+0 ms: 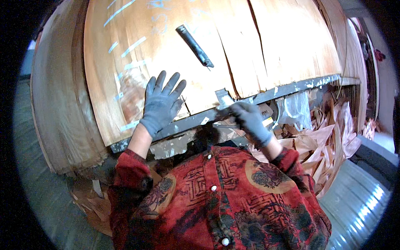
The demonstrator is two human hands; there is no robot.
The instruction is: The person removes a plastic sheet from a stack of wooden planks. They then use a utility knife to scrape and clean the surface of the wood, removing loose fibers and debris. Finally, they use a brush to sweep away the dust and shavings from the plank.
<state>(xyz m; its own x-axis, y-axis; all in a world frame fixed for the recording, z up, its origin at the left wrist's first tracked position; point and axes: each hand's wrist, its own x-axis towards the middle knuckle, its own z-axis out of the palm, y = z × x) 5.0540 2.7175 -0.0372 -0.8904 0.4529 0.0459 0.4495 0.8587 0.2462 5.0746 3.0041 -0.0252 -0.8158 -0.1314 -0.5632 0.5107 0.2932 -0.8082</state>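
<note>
My left hand (162, 102), in a grey work glove, lies flat with fingers spread on a pale wood veneer sheet (187, 83). The sheet has light blue tape strips and several dark splits running up from its near edge. Beside that edge, my right hand (251, 121), in a matching glove, is closed and slightly blurred. Its fingers seem wrapped round the dark handle of a flat-bladed tool (224, 97), perhaps a scraper, whose shiny end rests over the veneer edge. A black utility knife (194, 46) lies loose on the sheet, ahead of both hands.
A dark, paint-flecked rail (291, 88) runs along the veneer's near edge. Below it hang a clear plastic bag (296, 110) and many crumpled veneer scraps (329, 137). More stacked veneer (58, 91) stands at the left. A shiny ridged metal surface (358, 208) is at the lower right.
</note>
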